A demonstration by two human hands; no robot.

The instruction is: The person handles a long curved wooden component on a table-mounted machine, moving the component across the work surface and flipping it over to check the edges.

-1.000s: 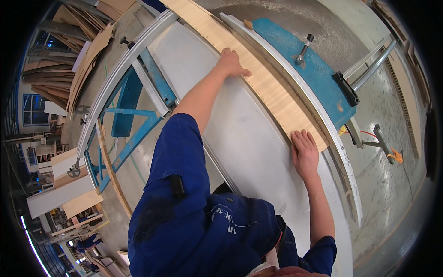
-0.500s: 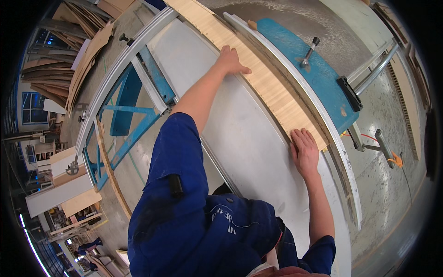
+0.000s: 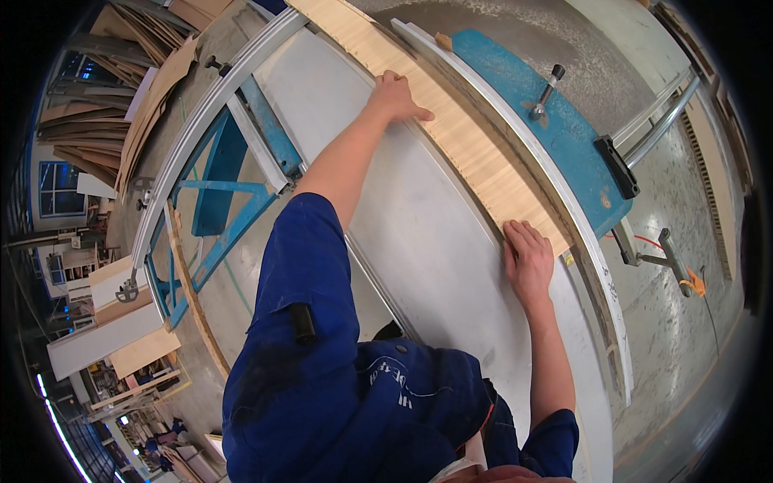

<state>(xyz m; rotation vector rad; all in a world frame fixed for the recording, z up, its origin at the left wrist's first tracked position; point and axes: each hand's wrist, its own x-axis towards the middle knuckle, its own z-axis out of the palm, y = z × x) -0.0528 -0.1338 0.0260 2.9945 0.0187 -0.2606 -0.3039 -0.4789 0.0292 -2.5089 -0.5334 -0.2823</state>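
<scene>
A long board (image 3: 451, 129) with a light wood-grain face lies on the grey metal machine table (image 3: 419, 217), alongside a long metal rail (image 3: 555, 189). My left hand (image 3: 393, 98) rests at its near edge about midway along, fingers bent onto the board and thumb spread out along the edge. Close to the board's right end lies my right hand (image 3: 529, 262), its fingers flat on the face and its thumb at the near edge. Both palms face down, and neither is wrapped round the board.
Beyond the rail is a blue machine plate (image 3: 531, 121) with an upright clamp knob (image 3: 547, 91) and a black handle (image 3: 616, 167). A blue support frame (image 3: 221, 193) with a curved-looking metal rail (image 3: 173, 153) stands left. Farther left lean stacked sheets (image 3: 93, 129).
Both hands have shifted very slightly away and to the left, and the board's right end appears to have moved a little with them. The hand poses look the same.
</scene>
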